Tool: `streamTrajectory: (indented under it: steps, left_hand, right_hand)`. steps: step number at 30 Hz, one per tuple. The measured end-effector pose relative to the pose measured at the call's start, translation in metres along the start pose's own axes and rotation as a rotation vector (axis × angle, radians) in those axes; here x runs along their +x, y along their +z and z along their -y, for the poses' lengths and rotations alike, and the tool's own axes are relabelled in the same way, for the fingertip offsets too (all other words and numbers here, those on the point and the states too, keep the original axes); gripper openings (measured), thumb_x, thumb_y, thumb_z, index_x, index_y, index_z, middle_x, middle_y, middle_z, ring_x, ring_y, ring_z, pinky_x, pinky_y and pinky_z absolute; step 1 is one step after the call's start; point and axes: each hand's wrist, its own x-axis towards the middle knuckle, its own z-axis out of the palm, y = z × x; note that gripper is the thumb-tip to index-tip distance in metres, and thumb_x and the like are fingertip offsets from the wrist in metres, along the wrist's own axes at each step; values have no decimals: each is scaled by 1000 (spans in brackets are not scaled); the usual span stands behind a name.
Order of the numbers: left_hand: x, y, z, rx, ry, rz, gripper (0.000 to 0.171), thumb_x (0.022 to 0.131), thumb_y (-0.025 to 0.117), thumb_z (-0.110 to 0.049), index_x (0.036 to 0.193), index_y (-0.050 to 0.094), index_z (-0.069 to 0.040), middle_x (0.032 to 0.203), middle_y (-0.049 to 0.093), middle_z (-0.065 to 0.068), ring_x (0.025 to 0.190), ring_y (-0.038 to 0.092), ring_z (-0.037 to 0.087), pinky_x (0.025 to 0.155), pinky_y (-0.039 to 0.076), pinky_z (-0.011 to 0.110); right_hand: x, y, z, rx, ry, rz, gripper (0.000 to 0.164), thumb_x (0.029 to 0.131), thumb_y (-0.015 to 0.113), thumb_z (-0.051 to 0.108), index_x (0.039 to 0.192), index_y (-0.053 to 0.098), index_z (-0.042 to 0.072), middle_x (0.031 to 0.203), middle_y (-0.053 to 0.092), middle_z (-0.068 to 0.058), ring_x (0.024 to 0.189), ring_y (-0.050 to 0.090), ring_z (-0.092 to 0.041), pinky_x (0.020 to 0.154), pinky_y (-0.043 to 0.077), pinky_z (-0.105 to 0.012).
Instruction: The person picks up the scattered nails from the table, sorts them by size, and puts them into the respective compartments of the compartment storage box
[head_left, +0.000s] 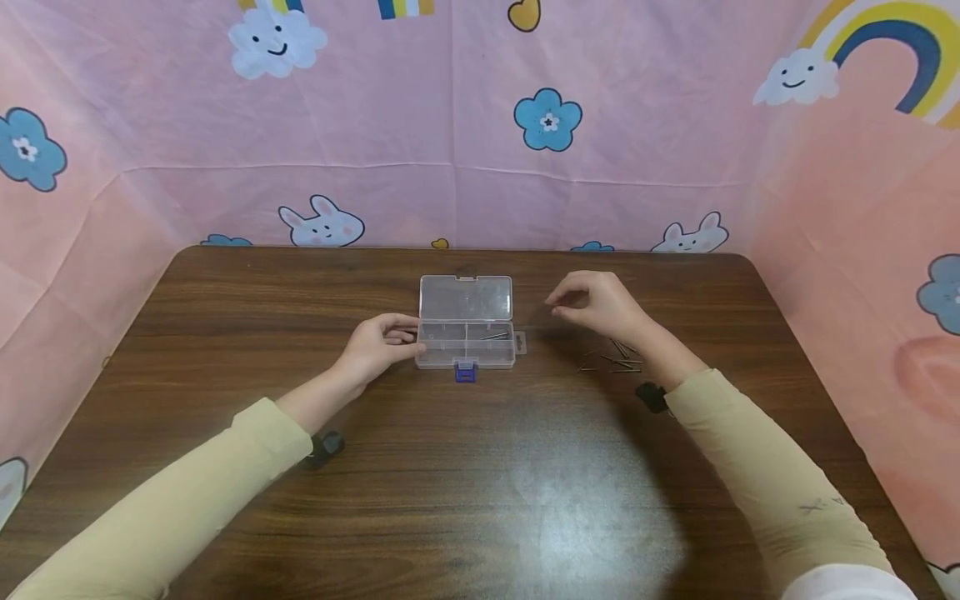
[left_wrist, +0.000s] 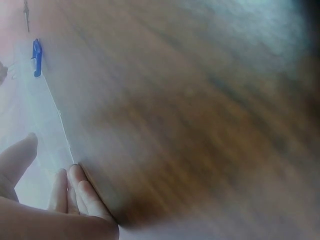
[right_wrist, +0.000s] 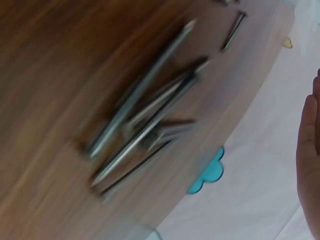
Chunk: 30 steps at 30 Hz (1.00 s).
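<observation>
A clear plastic compartment box (head_left: 441,364) stands on the table with its lid (head_left: 467,298) raised at the back and a blue latch (head_left: 466,372) at the front. A few nails (head_left: 495,337) lie in its back right compartment. My left hand (head_left: 381,343) holds the box's left end, thumb over the rim and fingers along the side. To the right of the box, my right hand (head_left: 600,307) hovers above the table, thumb and forefinger close together, with nothing visible between them. Several loose nails (right_wrist: 145,130) lie in a pile beneath the right wrist.
The dark wooden table (head_left: 375,517) is bounded by a pink patterned cloth (head_left: 637,142) at the back and sides. A clear hanging tab (head_left: 521,342) sticks out from the box's right end. A black wrist device (head_left: 651,397) shows under the right sleeve.
</observation>
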Motion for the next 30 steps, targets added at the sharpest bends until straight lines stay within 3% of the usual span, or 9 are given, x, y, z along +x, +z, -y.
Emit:
streamTrajectory:
  steps: [5,11,18,22,30]
  left_hand:
    - [-1,0,1,2,-4,3,53,101,74,-14,148,56,1,148,61,25,135,60,38,119,50,49]
    - [-2,-1,-1,3,-8,8,53,101,74,-14,149,56,1,149,60,24,137,59,39,119,49,49]
    - [-2,-1,-2,1,-4,8,53,101,73,-13,149,56,1,149,60,25,136,59,39,119,49,49]
    - [-2,0,-2,0,1,8,53,101,73,-13,149,56,2,149,60,25,136,59,39,119,49,49]
    - [-3,0,-2,-1,-1,7,53,101,74,-14,148,56,2,149,60,24,136,59,38,119,49,49]
  right_hand:
    - [-12,-9,-10,12,62,-26,14,93,78,-1,107,81,1,107,79,-12,103,72,-26,89,63,-43]
    - [-28,-20,-25,-20,85,-67,13,94,77,-1,106,81,1,105,80,-12,100,73,-26,84,63,-31]
    - [-50,-32,-41,-27,126,-114,12,93,79,-1,104,81,2,103,80,-14,86,68,0,75,55,-9]
    - [-63,-37,-48,-39,152,-121,12,93,80,0,104,81,2,101,80,-15,83,63,8,73,53,-7]
    - [-81,-43,-61,-47,182,-85,12,93,78,-3,104,81,0,102,80,-18,84,66,6,74,53,-6]
